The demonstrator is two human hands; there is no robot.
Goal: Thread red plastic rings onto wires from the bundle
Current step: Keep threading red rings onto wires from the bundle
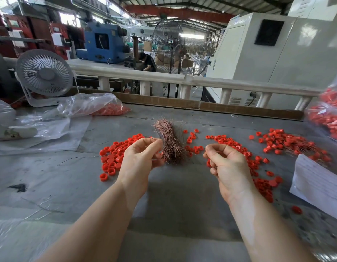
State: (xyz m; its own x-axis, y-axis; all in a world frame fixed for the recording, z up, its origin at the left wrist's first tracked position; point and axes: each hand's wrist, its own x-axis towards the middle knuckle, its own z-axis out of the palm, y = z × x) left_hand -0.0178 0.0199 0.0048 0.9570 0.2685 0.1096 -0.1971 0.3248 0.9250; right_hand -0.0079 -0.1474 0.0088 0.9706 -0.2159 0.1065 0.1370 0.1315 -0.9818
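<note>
Evidently mid-cycle: no ring on a wire yet.
Left hand (140, 157): fingers curled, pinching thin wire beside wire bundle (170, 141).
Right hand (225, 163): fingers curled; contents unclear.
Next: likely pick a ring (112, 159), align its hole with the wire tip.
Bags: clear bag (95, 105) and right bag (328, 118) hold red rings.

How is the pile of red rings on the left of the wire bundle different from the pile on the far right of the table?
The left pile of red plastic rings lies loose, with no wires visible among them; the far-right pile of red plastic rings has thin wires running through it. The left pile lies left of the coppery wire bundle; the far-right pile lies by the white paper sheet. Both lie on the grey table.
</note>
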